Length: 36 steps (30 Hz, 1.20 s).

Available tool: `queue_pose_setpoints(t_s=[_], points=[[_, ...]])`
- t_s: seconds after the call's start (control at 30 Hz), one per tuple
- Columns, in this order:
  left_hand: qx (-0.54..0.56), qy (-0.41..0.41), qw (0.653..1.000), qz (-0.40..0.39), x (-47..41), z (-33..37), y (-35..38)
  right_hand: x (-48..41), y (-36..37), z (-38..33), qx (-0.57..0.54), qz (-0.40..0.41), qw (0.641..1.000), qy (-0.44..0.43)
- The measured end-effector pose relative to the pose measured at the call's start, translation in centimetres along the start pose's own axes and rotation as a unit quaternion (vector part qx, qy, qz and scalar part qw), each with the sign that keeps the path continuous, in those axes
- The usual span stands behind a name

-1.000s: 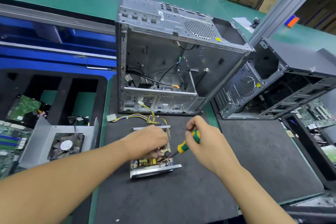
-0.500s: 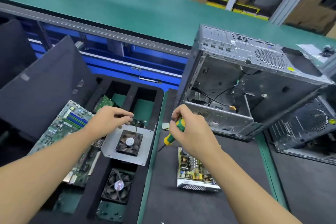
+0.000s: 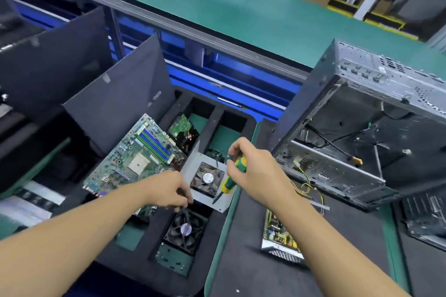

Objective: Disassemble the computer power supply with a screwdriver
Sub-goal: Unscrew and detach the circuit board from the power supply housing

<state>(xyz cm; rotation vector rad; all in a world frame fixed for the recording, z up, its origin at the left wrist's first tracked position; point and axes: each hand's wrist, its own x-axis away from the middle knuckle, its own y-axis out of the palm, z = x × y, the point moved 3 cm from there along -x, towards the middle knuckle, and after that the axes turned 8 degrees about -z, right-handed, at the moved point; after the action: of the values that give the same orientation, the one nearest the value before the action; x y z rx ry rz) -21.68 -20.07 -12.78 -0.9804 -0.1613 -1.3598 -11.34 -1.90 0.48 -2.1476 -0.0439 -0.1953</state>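
The opened power supply [image 3: 277, 236], a bare circuit board in a metal base, lies on the black mat and is partly hidden by my right forearm. Its grey metal cover with a fan [image 3: 207, 179] rests in the black foam tray [image 3: 249, 125] to the left. My right hand [image 3: 255, 173] is shut on a green and yellow screwdriver [image 3: 233, 175], tip down over the cover's corner. My left hand [image 3: 169, 190] hovers over the tray beside the cover, fingers pinched together pointing down; nothing shows in them.
A loose black fan [image 3: 184, 229] sits in a tray slot below my left hand. A green motherboard [image 3: 140, 159] leans at the tray's left, dark panels [image 3: 115, 94] behind it. An empty computer case [image 3: 362, 152] stands at right, yellow wires [image 3: 306, 183] trailing out.
My view swung left from the power supply to the tray. My left hand left the power supply and came down beside the cover. The right hand carried the screwdriver along.
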Motion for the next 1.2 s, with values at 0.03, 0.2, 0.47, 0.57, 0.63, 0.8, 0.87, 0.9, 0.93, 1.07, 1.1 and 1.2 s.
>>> queue_pose_setpoints(t_s=[0.03, 0.2, 0.47, 0.57, 0.63, 0.8, 0.87, 0.9, 0.93, 1.07, 1.1, 1.2], points=[[-0.034, -0.006, 0.999, -0.012, -0.2, -0.1, 1.1, -0.1, 0.2, -0.1, 0.001, -0.002, 1.000, -0.002], [-0.065, -0.042, 0.997, -0.012, -1.3, -1.2, 3.4, -0.3, 0.6, -0.3, 0.015, -0.018, 1.000, -0.008], [0.009, 0.007, 0.993, 0.121, -1.2, 1.6, 0.3, 0.7, -1.6, 2.0, -0.030, 0.058, 0.997, 0.028], [0.017, 0.044, 0.985, 0.164, -2.7, 5.1, 1.0, 2.5, -4.2, 4.5, -0.079, 0.141, 0.984, 0.070], [0.044, 0.069, 0.981, 0.175, -3.8, 7.3, 1.7, 4.3, -5.9, 6.4, -0.085, 0.179, 0.975, 0.102], [-0.006, 0.176, 0.970, 0.169, -6.5, 12.7, 3.9, 10.0, -8.7, 10.4, -0.077, 0.236, 0.956, 0.158], [-0.010, 0.212, 0.962, 0.171, -7.6, 15.0, 5.1, 12.5, -9.2, 11.7, -0.088, 0.259, 0.944, 0.185], [-0.021, 0.229, 0.958, 0.172, -8.1, 16.2, 5.8, 13.7, -9.2, 12.3, -0.091, 0.267, 0.938, 0.199], [-0.041, 0.244, 0.954, 0.171, -8.6, 17.5, 6.5, 14.9, -9.1, 12.9, -0.094, 0.274, 0.934, 0.209], [-0.154, 0.234, 0.949, 0.144, -10.9, 21.5, 10.4, 19.0, -8.0, 15.2, -0.088, 0.277, 0.926, 0.242], [-0.173, 0.230, 0.947, 0.142, -11.5, 22.2, 11.5, 19.6, -7.6, 15.8, -0.084, 0.265, 0.927, 0.253], [-0.208, 0.209, 0.939, 0.176, -13.2, 24.3, 13.9, 20.6, -7.0, 17.9, -0.072, 0.237, 0.927, 0.281]])
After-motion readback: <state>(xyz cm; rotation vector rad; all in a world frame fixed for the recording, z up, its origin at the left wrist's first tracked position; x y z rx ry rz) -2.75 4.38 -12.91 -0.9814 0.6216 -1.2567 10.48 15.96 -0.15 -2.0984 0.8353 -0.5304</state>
